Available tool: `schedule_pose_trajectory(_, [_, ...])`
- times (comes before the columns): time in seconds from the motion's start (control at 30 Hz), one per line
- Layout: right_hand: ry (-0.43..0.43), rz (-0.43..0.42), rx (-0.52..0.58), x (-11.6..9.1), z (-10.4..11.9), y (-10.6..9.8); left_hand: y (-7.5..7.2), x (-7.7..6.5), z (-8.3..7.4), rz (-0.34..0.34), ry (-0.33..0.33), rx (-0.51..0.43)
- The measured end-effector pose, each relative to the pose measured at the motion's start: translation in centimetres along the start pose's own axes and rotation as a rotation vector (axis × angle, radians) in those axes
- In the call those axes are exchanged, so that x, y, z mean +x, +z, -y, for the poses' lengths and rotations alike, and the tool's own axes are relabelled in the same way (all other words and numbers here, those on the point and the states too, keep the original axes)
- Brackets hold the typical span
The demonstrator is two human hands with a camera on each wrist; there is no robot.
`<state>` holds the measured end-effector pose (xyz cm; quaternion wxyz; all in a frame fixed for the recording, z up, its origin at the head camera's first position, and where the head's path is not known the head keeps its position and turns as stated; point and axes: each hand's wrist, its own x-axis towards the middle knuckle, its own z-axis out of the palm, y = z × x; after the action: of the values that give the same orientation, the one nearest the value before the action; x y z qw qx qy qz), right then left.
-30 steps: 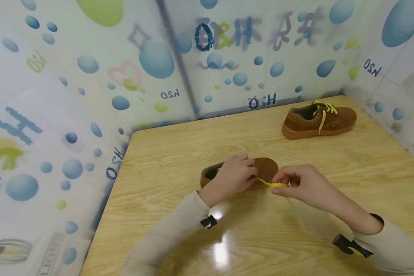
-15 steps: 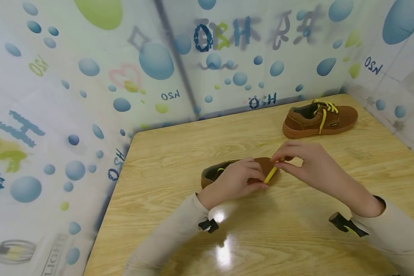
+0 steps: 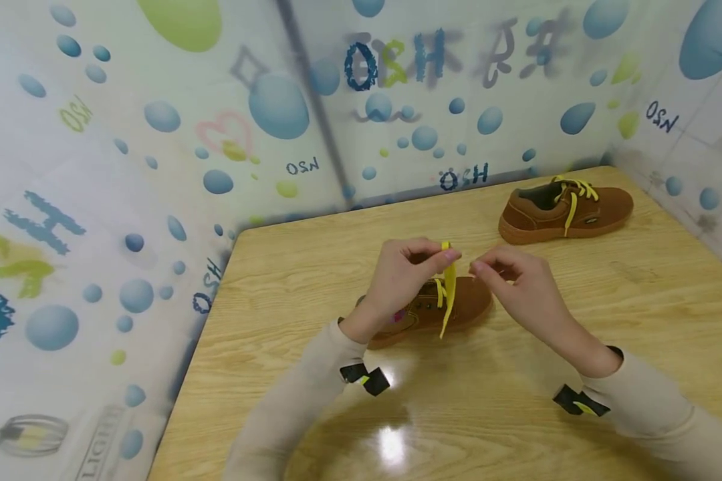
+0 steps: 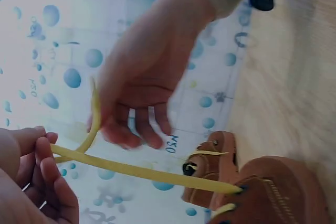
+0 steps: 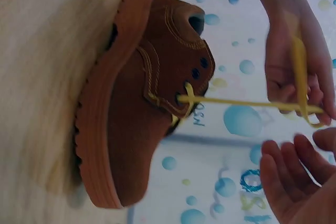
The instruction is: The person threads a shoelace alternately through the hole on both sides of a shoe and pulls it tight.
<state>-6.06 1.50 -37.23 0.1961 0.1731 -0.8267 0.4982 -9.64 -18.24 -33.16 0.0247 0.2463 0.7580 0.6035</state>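
Note:
A brown shoe (image 3: pixel 472 300) with yellow lacing stands on the table, toe to the right. Above it, my left hand (image 3: pixel 397 274) pinches a yellow shoelace (image 3: pixel 450 287) between thumb and fingers. The lace's loose end dangles in front of the shoe. In the right wrist view, the lace runs taut from an eyelet of the shoe (image 5: pixel 131 145) up to my left hand (image 5: pixel 299 61). My right hand (image 3: pixel 526 280) hovers just right of the lace, fingers loosely bent, with nothing seen in its grasp. The left hand covers part of the shoe's heel in the head view.
A second brown shoe (image 3: pixel 565 214) with yellow laces stands at the back right of the wooden table (image 3: pixel 301 267). Patterned walls (image 3: pixel 313 160) border the table at the back and sides.
The left hand has risen off the shoe and now holds the lace up. The right hand, which pinched the lace earlier, has let go of it. More of the shoe's side shows.

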Motion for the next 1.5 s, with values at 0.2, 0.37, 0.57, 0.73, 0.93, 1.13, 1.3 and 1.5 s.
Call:
schedule_pose_trajectory(0.2, [0.082, 0.316, 0.036, -0.2, -0.8, 1.8, -0.9, 1.6, -1.9, -0.125, 0.042, -0.026])
schedule_pose_trajectory(0.37, [0.173, 0.421, 0.129, 0.5, -2.0, 2.7, -1.9, 2.9, -2.9, -0.195, 0.093, -0.028])
schedule_pose_trajectory(0.57, [0.310, 0.493, 0.340, 1.0, -2.7, 2.7, -3.9, 4.5, -3.3, -0.293, 0.126, -0.016])
schedule_pose_trajectory(0.73, [0.360, 0.497, 0.465, 1.7, -1.3, 1.9, -5.6, 5.6, -2.0, -0.288, 0.045, 0.039])
schedule_pose_trajectory(0.93, [0.321, 0.407, 0.701, 3.8, 1.5, 0.3, -6.0, 4.7, 1.9, -0.074, -0.120, 0.247])
schedule_pose_trajectory(1.13, [0.244, 0.289, 0.922, 6.3, 4.1, -1.1, -5.0, 1.5, 5.5, 0.313, -0.003, 0.714])
schedule_pose_trajectory(1.3, [0.216, 0.231, 0.958, 8.1, 5.9, -1.9, -4.2, -0.3, 6.6, 0.369, 0.139, 1.004])
schedule_pose_trajectory(1.5, [0.211, 0.220, 0.965, 9.6, 7.0, -2.0, -3.9, -1.5, 6.6, 0.309, 0.184, 1.126])
